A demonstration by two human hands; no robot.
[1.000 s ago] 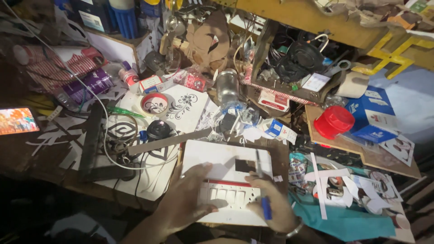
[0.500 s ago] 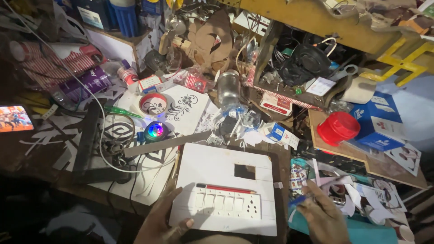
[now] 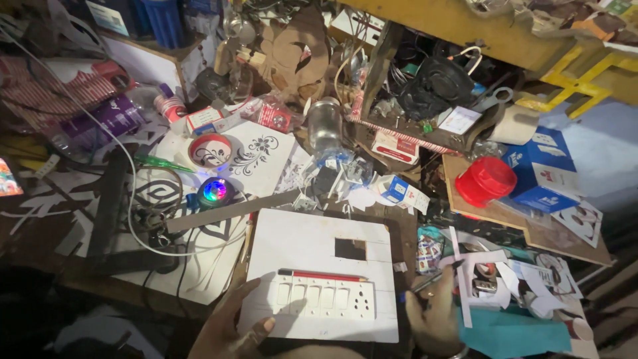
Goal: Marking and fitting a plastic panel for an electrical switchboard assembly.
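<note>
Right hand (image 3: pixel 435 319) nearer white board (image 3: pixel 319 249)

Item count, head view:

- White panel (image 3: pixel 319 276), lower centre of frame: one, with one square cut-out (image 3: pixel 350 249).
- Switch plate (image 3: pixel 324 298) on the panel: one, carrying five rocker switches and one socket.
- Red pencil (image 3: pixel 322 275): one.
- Hands: two, left hand (image 3: pixel 229 326) and right hand (image 3: pixel 435 319), at the bottom edge.
- Red lid (image 3: pixel 485 181), right of frame: one.
- Glass jar (image 3: pixel 323 126), upper centre: one.
- Glowing multicolour light (image 3: pixel 214 191), left of centre: one.
</note>
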